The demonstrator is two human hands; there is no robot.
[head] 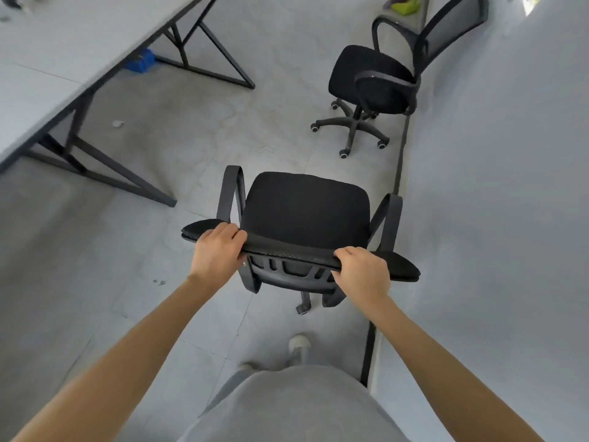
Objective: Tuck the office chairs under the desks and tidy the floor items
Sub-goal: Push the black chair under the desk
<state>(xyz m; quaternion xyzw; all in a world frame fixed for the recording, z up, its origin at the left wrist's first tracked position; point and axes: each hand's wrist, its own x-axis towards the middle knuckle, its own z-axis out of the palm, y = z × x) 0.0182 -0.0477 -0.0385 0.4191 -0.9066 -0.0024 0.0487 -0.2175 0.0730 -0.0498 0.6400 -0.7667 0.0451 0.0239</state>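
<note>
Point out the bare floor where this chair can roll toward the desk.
Both hands, left and right, grip the near chair backrest. Open floor lies between it and the desk, holding only a small scrap. Crowded: the second chair by the wall, and the desk's black frame legs.

chair seat (306,207): matt black cloth | desk legs (204,36): dark metal | floor (191,122): smooth tile

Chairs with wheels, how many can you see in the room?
2. The near chair is right in front of the person, its backrest gripped by the left hand and right hand. The far chair stands by the wall. Others may be out of view.
</note>
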